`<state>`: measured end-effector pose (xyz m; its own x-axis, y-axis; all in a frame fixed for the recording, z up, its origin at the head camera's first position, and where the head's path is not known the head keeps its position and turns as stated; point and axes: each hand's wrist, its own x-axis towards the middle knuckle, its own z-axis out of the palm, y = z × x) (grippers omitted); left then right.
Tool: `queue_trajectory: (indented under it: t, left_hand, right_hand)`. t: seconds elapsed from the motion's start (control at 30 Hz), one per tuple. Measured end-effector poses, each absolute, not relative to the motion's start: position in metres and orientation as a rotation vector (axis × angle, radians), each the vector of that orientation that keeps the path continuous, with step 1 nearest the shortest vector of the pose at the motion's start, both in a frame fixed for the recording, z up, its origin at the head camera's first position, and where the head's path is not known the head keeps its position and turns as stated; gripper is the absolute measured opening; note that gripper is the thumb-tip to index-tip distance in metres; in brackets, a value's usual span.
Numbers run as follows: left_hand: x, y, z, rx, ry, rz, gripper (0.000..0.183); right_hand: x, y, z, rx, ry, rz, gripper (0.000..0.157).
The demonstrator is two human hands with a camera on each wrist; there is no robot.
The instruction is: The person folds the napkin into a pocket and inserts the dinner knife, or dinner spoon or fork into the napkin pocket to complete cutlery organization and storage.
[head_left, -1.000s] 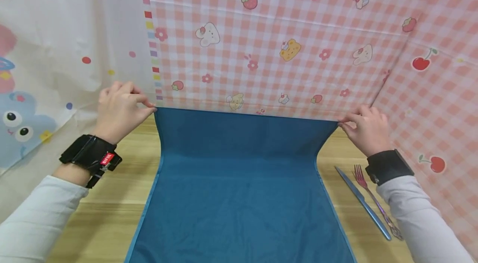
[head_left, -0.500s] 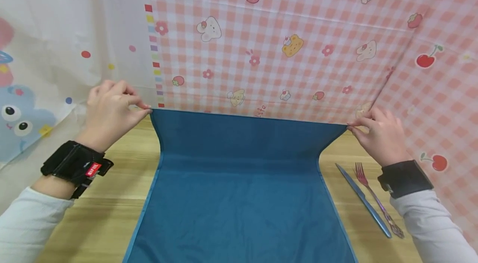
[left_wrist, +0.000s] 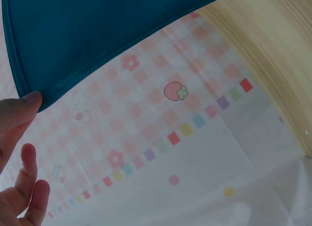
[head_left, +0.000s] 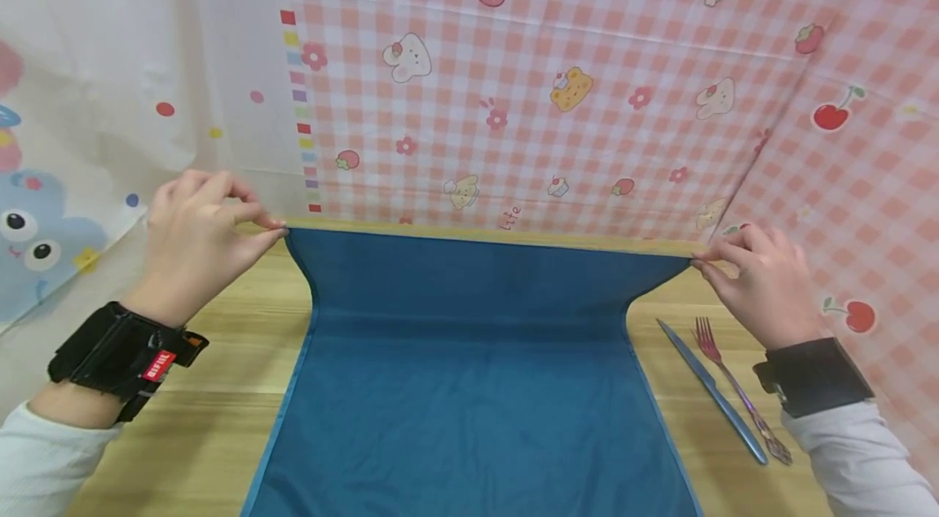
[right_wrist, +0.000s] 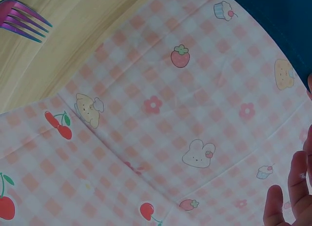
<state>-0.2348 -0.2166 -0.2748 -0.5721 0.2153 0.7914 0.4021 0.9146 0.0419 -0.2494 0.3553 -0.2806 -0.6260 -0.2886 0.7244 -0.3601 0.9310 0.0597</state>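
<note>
A blue hemmed cloth (head_left: pixel 469 386) lies along the middle of the table, its far end lifted and held stretched between both hands. At the far left corner, my left hand (head_left: pixel 201 244) pinches the cloth between thumb and forefinger. The left wrist view shows that corner of cloth (left_wrist: pixel 97 35) with the fingertips (left_wrist: pixel 31 96) on it and the other fingers loosely bent. My right hand (head_left: pixel 763 280) pinches the far right corner, slightly nearer to me. In the right wrist view the cloth's edge (right_wrist: pixel 278 26) shows at top right, and the pinch itself is mostly cut off.
On the wooden table (head_left: pixel 220 411), right of the cloth, a blue table knife (head_left: pixel 715 391) and a purple-pink fork (head_left: pixel 741 395) lie slanted side by side. A pink checked sheet (head_left: pixel 513 93) hangs behind, a white patterned sheet (head_left: pixel 220 52) at left.
Both hands have moved apart and a little toward me, still pinching the corners. The raised edge sits lower, and a strip of table now shows behind it. Knife and fork have stayed put.
</note>
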Motion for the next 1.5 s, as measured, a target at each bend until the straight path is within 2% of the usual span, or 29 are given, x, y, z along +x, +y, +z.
queue_trajectory:
  t: [0.33, 0.43, 0.47, 0.57, 0.63, 0.67, 0.9, 0.97, 1.1, 1.13, 1.2, 1.5]
  left_hand:
    - [-0.225, -0.217, -0.275, -0.463, -2.184, -0.274, 0.016]
    - [-0.222, -0.217, -0.275, -0.465, -2.178, -0.280, 0.017]
    - [-0.221, -0.217, -0.275, -0.466, -2.178, -0.282, 0.017]
    - [-0.218, -0.216, -0.275, -0.464, -2.184, -0.285, 0.018]
    - [-0.217, -0.216, -0.275, -0.465, -2.185, -0.287, 0.018]
    - [-0.216, -0.216, -0.274, -0.466, -2.184, -0.287, 0.018]
    - [-0.213, -0.215, -0.272, -0.479, -2.176, -0.277, 0.017]
    - [-0.212, -0.215, -0.272, -0.482, -2.176, -0.268, 0.017]
    - [-0.208, -0.215, -0.271, -0.496, -2.162, -0.242, 0.019]
    - [-0.208, -0.216, -0.271, -0.496, -2.160, -0.237, 0.019]
    - [-0.206, -0.216, -0.271, -0.498, -2.154, -0.230, 0.019]
    - [-0.200, -0.215, -0.271, -0.534, -2.117, -0.228, 0.016]
  right_hand:
    - [-0.235, 0.355, -0.286, 0.448, -2.259, 0.126, 0.027]
    - [-0.232, 0.356, -0.286, 0.472, -2.246, 0.127, 0.020]
    - [-0.231, 0.356, -0.286, 0.484, -2.235, 0.121, 0.025]
    - [-0.229, 0.357, -0.286, 0.512, -2.206, 0.100, 0.057]
    - [-0.228, 0.358, -0.286, 0.520, -2.192, 0.091, 0.073]
    - [-0.227, 0.358, -0.286, 0.517, -2.188, 0.088, 0.074]
    - [-0.220, 0.359, -0.289, 0.459, -2.228, 0.123, 0.076]
    - [-0.218, 0.359, -0.290, 0.451, -2.245, 0.132, 0.057]
    - [-0.215, 0.359, -0.289, 0.455, -2.231, 0.145, 0.054]
    - [-0.214, 0.359, -0.289, 0.458, -2.224, 0.148, 0.054]
    - [-0.213, 0.358, -0.289, 0.464, -2.210, 0.152, 0.073]
    - [-0.206, 0.361, -0.292, 0.524, -2.203, 0.146, 0.076]
